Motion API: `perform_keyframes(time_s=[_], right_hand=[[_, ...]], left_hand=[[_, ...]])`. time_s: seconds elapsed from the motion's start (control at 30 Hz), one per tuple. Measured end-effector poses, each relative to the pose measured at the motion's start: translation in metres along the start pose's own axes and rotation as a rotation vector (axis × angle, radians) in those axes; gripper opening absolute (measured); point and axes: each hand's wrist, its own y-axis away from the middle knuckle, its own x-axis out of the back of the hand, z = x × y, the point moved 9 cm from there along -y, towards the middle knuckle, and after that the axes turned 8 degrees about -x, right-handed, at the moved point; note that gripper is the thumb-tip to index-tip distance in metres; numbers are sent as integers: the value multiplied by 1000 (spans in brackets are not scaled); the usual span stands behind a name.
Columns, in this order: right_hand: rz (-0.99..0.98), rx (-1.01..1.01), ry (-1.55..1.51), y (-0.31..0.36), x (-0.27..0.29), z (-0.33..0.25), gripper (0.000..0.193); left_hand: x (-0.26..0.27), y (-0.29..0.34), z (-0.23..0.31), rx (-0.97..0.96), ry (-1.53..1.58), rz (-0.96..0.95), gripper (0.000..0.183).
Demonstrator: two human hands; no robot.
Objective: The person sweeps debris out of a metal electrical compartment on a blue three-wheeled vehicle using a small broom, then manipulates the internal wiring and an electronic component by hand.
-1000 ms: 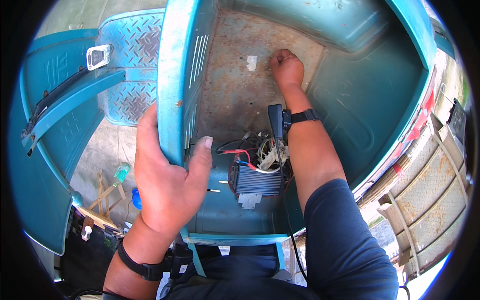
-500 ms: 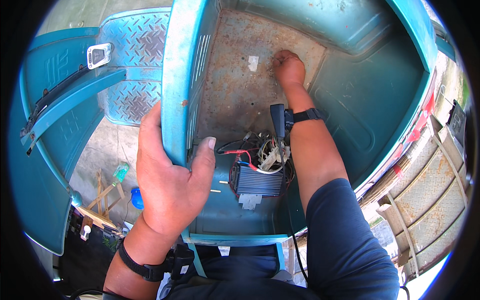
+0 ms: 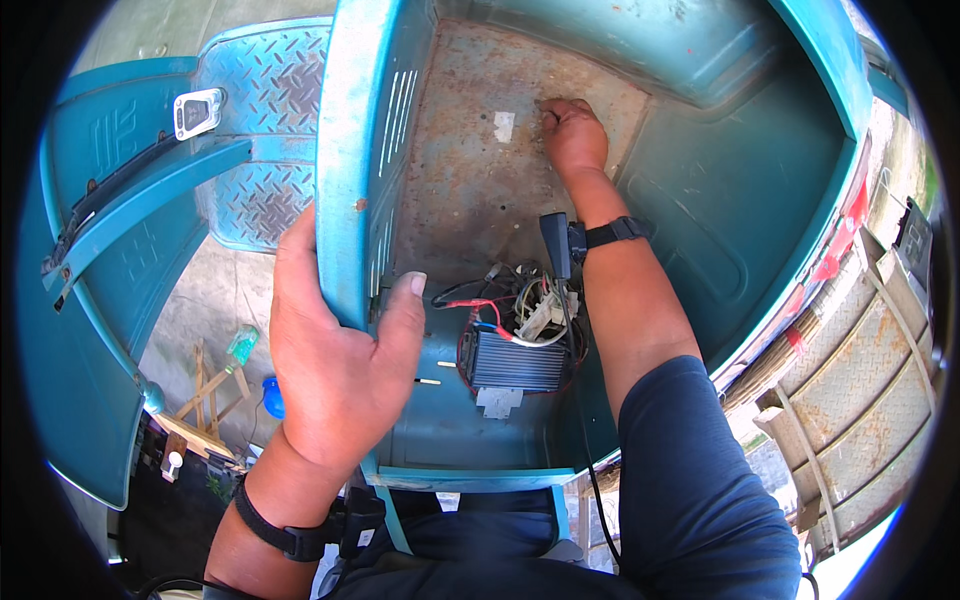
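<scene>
My left hand [image 3: 340,350] is wrapped round the near end of an upright teal metal panel [image 3: 345,150] with slotted vents, its thumb on the inner side. My right hand [image 3: 577,138] reaches deep into the teal metal box, fingers curled together at the rusty panel [image 3: 480,180] inside. Whatever those fingers may hold is hidden. A pale patch [image 3: 504,126] lies left of my right hand. Nearer to me, beside my right forearm, sits a finned controller box [image 3: 517,361] with a tangle of wires [image 3: 530,300] on top.
Left of the panel are a diamond-plate footboard [image 3: 270,90] and a curved teal shield [image 3: 100,290]. A black cable [image 3: 588,440] hangs past my right forearm. Wooden pieces [image 3: 205,395] and a blue round object [image 3: 273,397] lie on the ground. Rusty metal sheeting [image 3: 850,400] stands at right.
The vented panel has shifted slightly left, along with my left hand. My right hand has moved slightly left and its fingers remain curled.
</scene>
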Motion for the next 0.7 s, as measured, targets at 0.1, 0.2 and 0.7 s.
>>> perform_keyframes(time_s=[0.1,0.2,0.7], right_hand=[[-30,26,12,1,-2,-3,22],[-42,42,-18,2,-2,-5,23],[8,-83,17,6,2,3,33]], left_hand=[[-1,-1,0,22,20,1,69],[-1,-1,1,35,36,-1,68],[1,-1,0,5,5,-15,71]])
